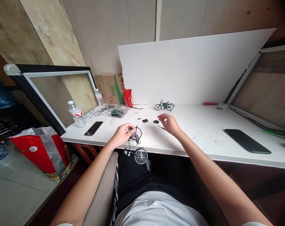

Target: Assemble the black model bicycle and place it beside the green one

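Observation:
Pinched in my left hand [124, 134] is a black miniature bicycle [141, 156], tilted at the table's front edge with one spoked wheel hanging past it. My right hand [169, 123] is raised over the table with its thumb and fingers pressed together; whatever they hold, if anything, is too small to make out. Just left of it lies a small black part [156, 121], with a flat black piece [145, 121] further left. A thin dark stick [161, 127] lies below the right hand. Behind stands a green miniature bicycle [164, 105].
On the left are a phone [94, 128], two water bottles [77, 115], a plastic bag of parts [117, 112] and black part frames [101, 110]. A red box [128, 98] stands behind them. A dark flat device [247, 141] lies right. A white board [191, 69] leans behind.

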`<action>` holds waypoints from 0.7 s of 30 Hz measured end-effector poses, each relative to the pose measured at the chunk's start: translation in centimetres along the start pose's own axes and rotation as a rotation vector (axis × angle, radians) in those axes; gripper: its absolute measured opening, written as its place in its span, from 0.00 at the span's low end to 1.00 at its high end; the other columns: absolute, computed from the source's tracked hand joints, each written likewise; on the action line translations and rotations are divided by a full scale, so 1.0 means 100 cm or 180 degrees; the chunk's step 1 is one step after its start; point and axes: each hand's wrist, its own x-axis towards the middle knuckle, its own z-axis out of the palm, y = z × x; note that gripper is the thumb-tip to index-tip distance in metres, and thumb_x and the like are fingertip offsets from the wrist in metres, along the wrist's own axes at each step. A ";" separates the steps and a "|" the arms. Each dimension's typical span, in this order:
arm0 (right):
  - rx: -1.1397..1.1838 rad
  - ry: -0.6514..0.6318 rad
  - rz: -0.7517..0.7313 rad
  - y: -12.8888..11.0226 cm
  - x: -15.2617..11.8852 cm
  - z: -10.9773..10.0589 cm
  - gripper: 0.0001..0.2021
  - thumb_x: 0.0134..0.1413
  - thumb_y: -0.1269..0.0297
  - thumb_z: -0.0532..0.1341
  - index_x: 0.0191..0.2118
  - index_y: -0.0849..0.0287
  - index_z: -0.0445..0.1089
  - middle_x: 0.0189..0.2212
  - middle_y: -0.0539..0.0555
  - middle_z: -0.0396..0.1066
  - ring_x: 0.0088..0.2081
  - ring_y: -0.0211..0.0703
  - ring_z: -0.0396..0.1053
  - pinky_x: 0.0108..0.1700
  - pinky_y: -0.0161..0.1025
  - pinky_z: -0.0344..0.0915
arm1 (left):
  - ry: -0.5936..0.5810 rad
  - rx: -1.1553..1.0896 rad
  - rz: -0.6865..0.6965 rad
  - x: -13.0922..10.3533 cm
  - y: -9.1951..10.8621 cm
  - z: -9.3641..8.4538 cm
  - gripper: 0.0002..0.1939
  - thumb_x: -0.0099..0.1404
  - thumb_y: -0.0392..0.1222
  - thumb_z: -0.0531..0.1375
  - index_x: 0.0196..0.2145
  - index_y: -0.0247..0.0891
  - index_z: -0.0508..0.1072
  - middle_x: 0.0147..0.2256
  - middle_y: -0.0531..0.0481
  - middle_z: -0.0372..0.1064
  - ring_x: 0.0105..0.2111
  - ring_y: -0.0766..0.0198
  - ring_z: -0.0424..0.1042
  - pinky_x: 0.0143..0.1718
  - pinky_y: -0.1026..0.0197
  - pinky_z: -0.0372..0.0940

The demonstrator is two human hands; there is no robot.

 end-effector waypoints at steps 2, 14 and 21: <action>-0.0238 -0.0079 0.0085 0.008 0.001 -0.003 0.13 0.73 0.67 0.58 0.53 0.60 0.79 0.53 0.66 0.82 0.53 0.57 0.79 0.57 0.52 0.74 | 0.0075 0.0043 -0.0003 0.001 0.000 -0.006 0.18 0.69 0.57 0.68 0.43 0.38 0.76 0.41 0.45 0.77 0.34 0.59 0.80 0.38 0.57 0.73; -0.1340 -0.0832 0.0584 0.047 -0.004 -0.007 0.10 0.65 0.71 0.64 0.44 0.58 0.85 0.44 0.63 0.85 0.42 0.52 0.81 0.43 0.40 0.71 | 0.0582 0.0274 -0.0198 0.004 0.000 -0.052 0.23 0.61 0.61 0.70 0.40 0.38 0.76 0.41 0.43 0.79 0.35 0.56 0.79 0.38 0.56 0.71; -0.1468 -0.0747 0.0202 0.015 -0.008 0.023 0.14 0.71 0.69 0.59 0.52 0.59 0.84 0.52 0.65 0.82 0.48 0.54 0.80 0.48 0.42 0.72 | 0.0696 0.0526 -0.0261 0.006 0.000 -0.062 0.20 0.61 0.59 0.70 0.39 0.39 0.77 0.39 0.44 0.81 0.38 0.54 0.79 0.41 0.56 0.70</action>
